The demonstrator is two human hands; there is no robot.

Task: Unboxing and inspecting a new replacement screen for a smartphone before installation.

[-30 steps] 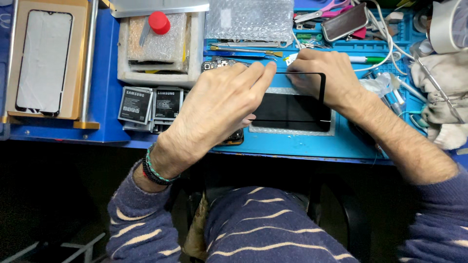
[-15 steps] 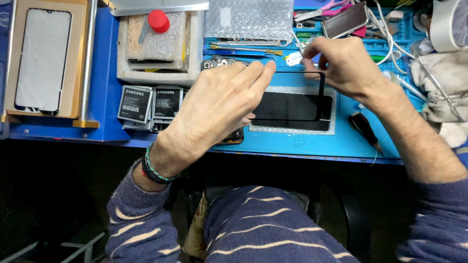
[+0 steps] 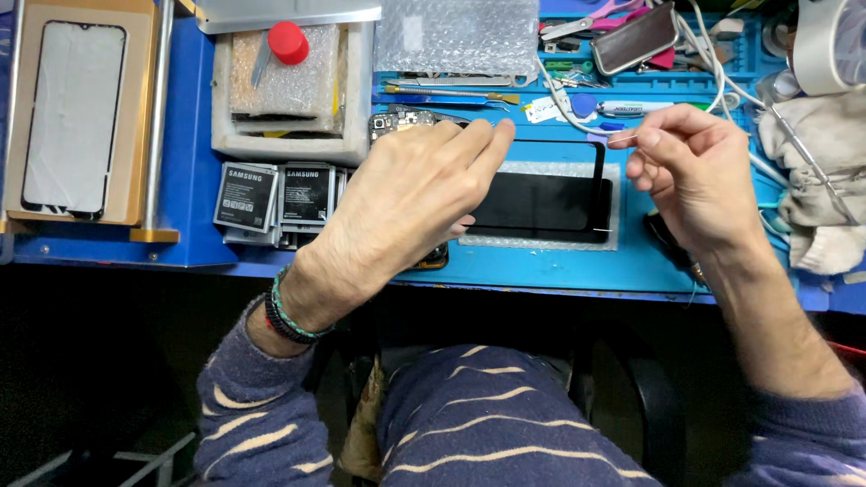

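Covering the table (image 3: 189, 194) is a blue silicone work mat (image 3: 559, 261), and on it lies a black rectangular phone screen panel (image 3: 541, 203). Left hand (image 3: 406, 194) rests flat on the panel's left end, fingers spread. Right hand (image 3: 690, 167) hovers just beside its right edge, its grip pinching a thin clear strip (image 3: 622, 138).

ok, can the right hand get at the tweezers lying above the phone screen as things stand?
Probably yes. The right hand hovers just right of the phone screen, and the tweezers lie uncovered on the blue mat. The left hand sits below them, so it may crowd the reach.
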